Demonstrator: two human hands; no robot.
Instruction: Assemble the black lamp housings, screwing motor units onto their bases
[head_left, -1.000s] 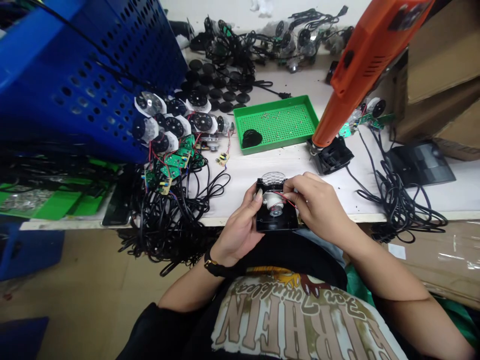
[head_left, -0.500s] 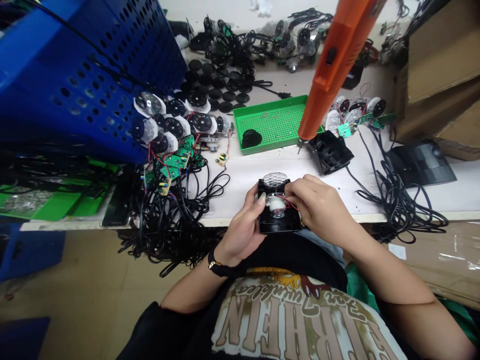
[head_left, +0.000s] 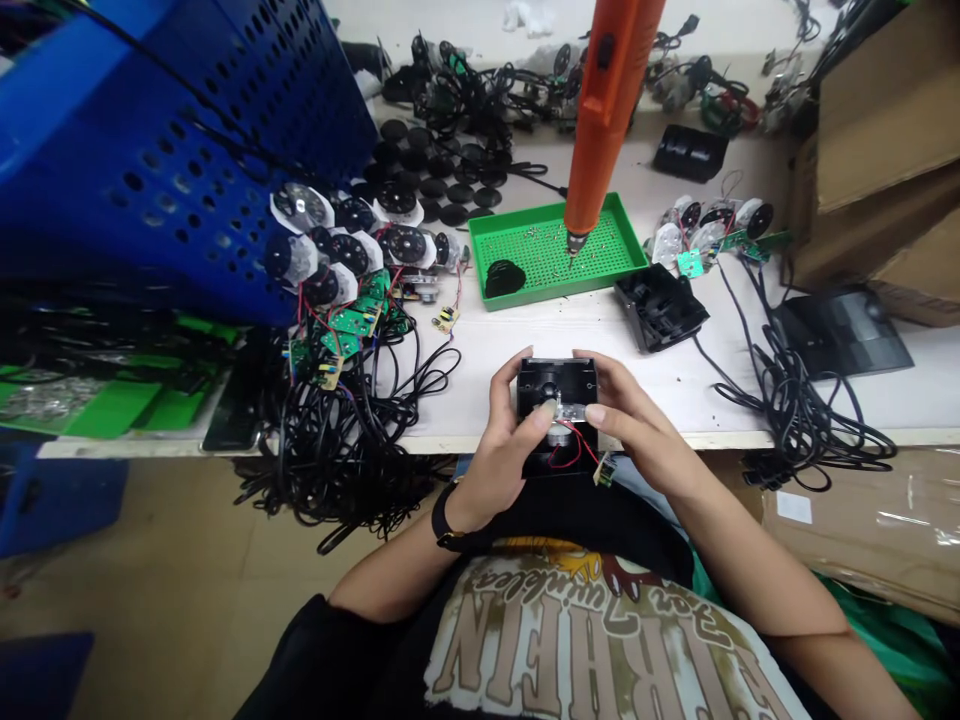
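At far left, a blue perforated plastic crate [head_left: 150, 150] tilted over a white workbench [head_left: 510, 340]. Below the crate lay a heap of black cables [head_left: 337, 470], with small green circuit boards [head_left: 346, 322] on it and round black-and-white lamp parts [head_left: 345, 255] crowded just above. At centre, the left hand [head_left: 499, 450], a black watch [head_left: 444, 530] on its wrist, and the right hand [head_left: 645, 425] gripped a square black plastic housing [head_left: 556, 385] at the bench's front edge. Both hands were closed around its sides, thumbs pressed on its face above a small metal motor [head_left: 559, 432], other fingers mostly hidden behind it. Red wires [head_left: 577, 445] led to a tiny circuit board [head_left: 604, 468] beside the right hand. Farther up, an orange electric screwdriver [head_left: 607, 100] stood upright, its bit over a green perforated tray [head_left: 525, 290] scattered with screws. To the right lay another black housing [head_left: 660, 307], coiled cables [head_left: 795, 420] and cardboard boxes [head_left: 885, 130].
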